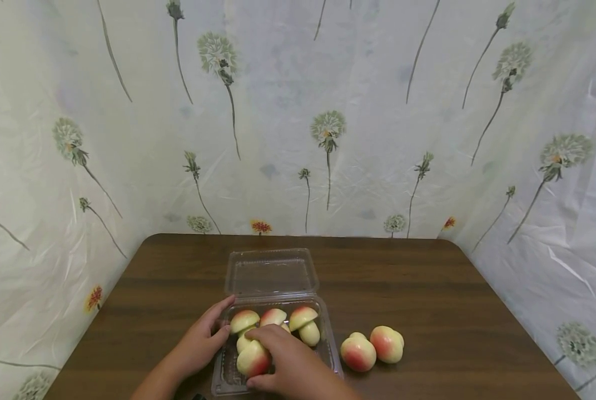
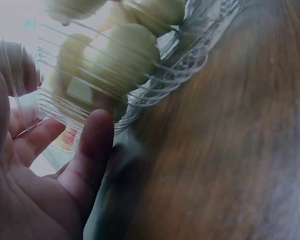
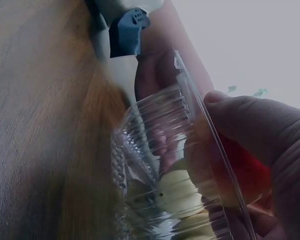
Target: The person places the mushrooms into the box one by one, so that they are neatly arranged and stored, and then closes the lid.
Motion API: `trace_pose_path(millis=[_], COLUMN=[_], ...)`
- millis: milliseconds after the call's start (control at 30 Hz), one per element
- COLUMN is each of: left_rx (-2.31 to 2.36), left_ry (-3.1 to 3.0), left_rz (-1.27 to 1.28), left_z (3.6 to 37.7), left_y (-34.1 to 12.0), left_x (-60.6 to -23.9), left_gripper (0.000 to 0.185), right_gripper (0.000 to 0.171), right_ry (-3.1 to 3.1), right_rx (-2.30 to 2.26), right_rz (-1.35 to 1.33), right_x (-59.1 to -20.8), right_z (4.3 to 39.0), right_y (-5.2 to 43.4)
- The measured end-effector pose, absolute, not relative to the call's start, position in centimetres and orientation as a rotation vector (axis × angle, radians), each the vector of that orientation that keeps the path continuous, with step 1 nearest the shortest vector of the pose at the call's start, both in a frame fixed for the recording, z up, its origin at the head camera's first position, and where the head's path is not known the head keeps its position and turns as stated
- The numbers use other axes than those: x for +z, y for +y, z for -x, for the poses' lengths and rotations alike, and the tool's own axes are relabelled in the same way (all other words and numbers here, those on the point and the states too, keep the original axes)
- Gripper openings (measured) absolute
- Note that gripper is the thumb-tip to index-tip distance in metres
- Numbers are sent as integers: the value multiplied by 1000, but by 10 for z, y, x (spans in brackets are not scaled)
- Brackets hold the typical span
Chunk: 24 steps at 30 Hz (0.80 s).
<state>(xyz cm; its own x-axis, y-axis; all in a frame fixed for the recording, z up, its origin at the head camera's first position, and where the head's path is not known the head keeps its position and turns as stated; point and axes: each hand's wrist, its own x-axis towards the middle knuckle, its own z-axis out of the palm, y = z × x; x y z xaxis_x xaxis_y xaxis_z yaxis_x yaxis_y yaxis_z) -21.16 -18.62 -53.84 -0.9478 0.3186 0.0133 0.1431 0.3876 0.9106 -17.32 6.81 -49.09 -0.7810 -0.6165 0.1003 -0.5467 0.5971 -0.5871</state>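
- The open box held mushrooms.
- Right grip pinched one mushroom; left grip spread against box.
- Only head view showed two other mushrooms on the tabletop.

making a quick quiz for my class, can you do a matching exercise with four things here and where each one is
1. left hand
2. right hand
3. lid
4. two loose mushroom shapes

A. on the table, right of the box
B. at the box's left side
C. open, at the box's far side
D. gripping a mushroom shape in the box

Pairs: 1-B, 2-D, 3-C, 4-A
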Motion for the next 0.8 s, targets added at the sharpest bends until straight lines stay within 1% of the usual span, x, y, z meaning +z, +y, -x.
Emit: trace_pose_path(millis=[333, 700, 800], left_rx=[1619, 1630, 1634], left_ry=[2454, 2451, 2439], left_rz=[-439, -447, -459], left_z=[211, 211, 211], left_y=[-187, -186, -187], left_x=[-538, -537, -537], left_gripper=[61, 61, 61], right_gripper=[75, 74, 70], right_ry=[2629, 2594, 2555], right_rx=[-989, -1002, -1031], right_rz=[793, 791, 800], right_x=[-493, -497, -496], right_z=[176, 180, 180], right_y=[64, 64, 65])
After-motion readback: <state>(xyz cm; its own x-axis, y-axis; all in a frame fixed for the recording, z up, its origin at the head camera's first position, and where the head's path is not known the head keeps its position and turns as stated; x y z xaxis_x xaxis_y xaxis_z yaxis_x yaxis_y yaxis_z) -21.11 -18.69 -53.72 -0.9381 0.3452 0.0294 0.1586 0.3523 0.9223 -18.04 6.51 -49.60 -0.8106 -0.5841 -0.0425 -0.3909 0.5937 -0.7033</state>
